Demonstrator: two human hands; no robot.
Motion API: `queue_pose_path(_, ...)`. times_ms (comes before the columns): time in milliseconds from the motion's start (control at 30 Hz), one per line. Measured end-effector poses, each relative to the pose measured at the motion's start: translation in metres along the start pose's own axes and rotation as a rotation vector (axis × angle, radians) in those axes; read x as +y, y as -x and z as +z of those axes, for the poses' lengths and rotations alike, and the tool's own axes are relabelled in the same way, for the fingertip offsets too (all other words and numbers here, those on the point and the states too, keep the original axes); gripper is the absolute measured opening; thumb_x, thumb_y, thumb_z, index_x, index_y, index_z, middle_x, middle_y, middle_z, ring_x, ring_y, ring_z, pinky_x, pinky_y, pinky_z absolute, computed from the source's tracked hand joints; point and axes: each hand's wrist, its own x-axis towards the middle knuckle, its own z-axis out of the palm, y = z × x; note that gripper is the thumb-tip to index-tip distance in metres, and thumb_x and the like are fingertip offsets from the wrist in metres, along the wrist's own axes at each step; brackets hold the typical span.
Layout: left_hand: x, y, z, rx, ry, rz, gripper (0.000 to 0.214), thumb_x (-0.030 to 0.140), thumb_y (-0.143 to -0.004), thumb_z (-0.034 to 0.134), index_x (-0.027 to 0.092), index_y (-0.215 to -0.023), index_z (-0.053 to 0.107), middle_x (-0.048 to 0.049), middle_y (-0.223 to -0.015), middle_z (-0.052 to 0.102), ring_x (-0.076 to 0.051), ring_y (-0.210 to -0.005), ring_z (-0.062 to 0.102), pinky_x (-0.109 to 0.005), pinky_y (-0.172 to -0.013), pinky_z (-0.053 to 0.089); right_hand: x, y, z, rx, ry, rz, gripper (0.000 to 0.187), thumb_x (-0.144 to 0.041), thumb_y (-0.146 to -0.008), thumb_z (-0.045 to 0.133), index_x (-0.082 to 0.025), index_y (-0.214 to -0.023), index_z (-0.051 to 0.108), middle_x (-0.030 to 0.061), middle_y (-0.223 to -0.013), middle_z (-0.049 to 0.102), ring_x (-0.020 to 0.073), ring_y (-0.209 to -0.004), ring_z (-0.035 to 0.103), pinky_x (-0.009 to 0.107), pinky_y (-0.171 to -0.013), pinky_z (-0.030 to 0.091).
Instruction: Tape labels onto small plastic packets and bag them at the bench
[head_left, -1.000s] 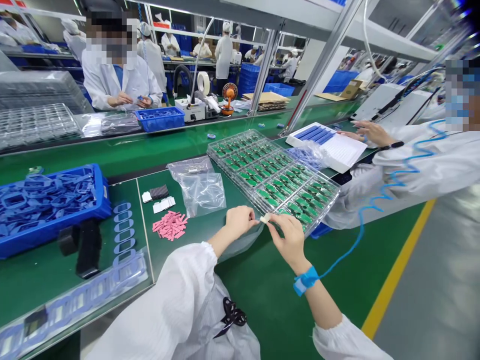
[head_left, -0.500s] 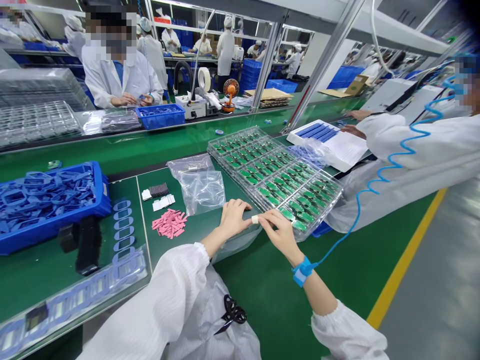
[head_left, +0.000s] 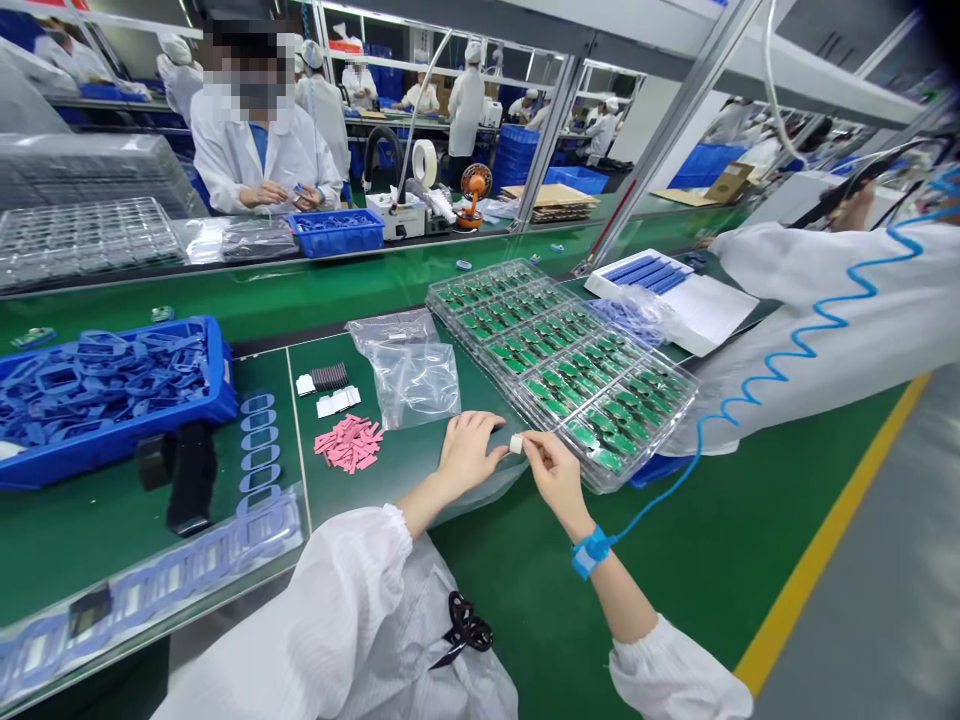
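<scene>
A small cream-white piece [head_left: 516, 443] is at the fingertips between my two hands, in front of the bench edge; its kind is too small to make out. My right hand [head_left: 556, 475], with a blue wrist strap [head_left: 591, 553], pinches it from the right. From the left, the thumb of my left hand [head_left: 469, 452] meets the piece, while the other fingers curve over the clear sheet at the bench edge. Just beyond my hands lies a clear blister tray [head_left: 491, 372] of green circuit boards. Pink strips [head_left: 349, 443] are heaped left of my left hand.
A blue bin [head_left: 225, 372] of blue plastic frames stands at left, with a row of frames [head_left: 260, 440] and a black block beside it. Clear bags [head_left: 417, 385] and white pieces [head_left: 339, 401] lie centrally. Co-workers sit opposite and at right. A coiled blue cord [head_left: 780, 375] runs from my strap.
The view has shifted slightly. My hands stay together at the bench edge, and the cream-white piece now shows a broader face between the fingertips.
</scene>
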Motion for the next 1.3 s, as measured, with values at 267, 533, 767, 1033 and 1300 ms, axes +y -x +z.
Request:
queue_pose_path(267,-0.002,-0.001,0.002,0.023,0.035,-0.022,0.038,0.028,-0.077,0.066,0.022,-0.112,0.052,-0.0020,-0.113,0.062,-0.022,-0.110,0.049,-0.039,-0.095,0.035,-0.002,0.000,0.008,0.052,0.003,-0.051,0.019,-0.032,-0.091,0.044,-0.016,-0.095,0.054,0.0038,-0.078,0.056,0.0117,-0.060,0.052,0.023,-0.051,0.045)
queue_pose_path(533,-0.005,0.001,0.006,0.053,0.084,-0.027,0.036,0.032,-0.076,0.067,0.022,-0.108,0.053,-0.0020,-0.111,0.063,-0.023,-0.110,0.050,-0.040,-0.096,0.035,-0.019,-0.018,-0.010,-0.126,0.179,-0.284,0.011,-0.020,-0.087,0.049,-0.019,-0.079,0.058,0.0056,-0.089,0.058,0.0119,-0.063,0.050,0.025,-0.050,0.040)
queue_pose_path(767,-0.006,0.001,0.007,0.054,0.101,-0.040,0.039,0.033,-0.076,0.067,0.023,-0.110,0.053,-0.0027,-0.111,0.062,-0.023,-0.110,0.050,-0.039,-0.096,0.037,-0.017,-0.043,-0.021,-0.392,0.298,-0.487,0.011,-0.020,-0.089,0.048,-0.021,-0.082,0.057,0.0049,-0.080,0.061,0.0187,-0.079,0.055,0.031,-0.067,0.044)
queue_pose_path(1033,-0.008,0.000,0.009,0.037,0.104,-0.035,0.043,0.032,-0.075,0.067,0.023,-0.114,0.050,-0.0037,-0.115,0.061,-0.024,-0.112,0.049,-0.040,-0.095,0.037,-0.014,-0.048,-0.023,-0.459,0.311,-0.489,0.008,-0.023,-0.090,0.048,-0.021,-0.092,0.055,0.0044,-0.081,0.059,0.0157,-0.072,0.056,0.026,-0.060,0.046)
queue_pose_path(1300,-0.007,-0.001,0.008,0.018,0.108,-0.039,0.047,0.031,-0.075,0.067,0.023,-0.117,0.048,-0.0046,-0.117,0.060,-0.025,-0.113,0.048,-0.042,-0.098,0.035,0.001,-0.038,-0.016,-0.360,0.259,-0.430,0.006,-0.023,-0.090,0.047,-0.020,-0.093,0.051,0.0049,-0.085,0.059,0.0154,-0.072,0.057,0.027,-0.062,0.049)
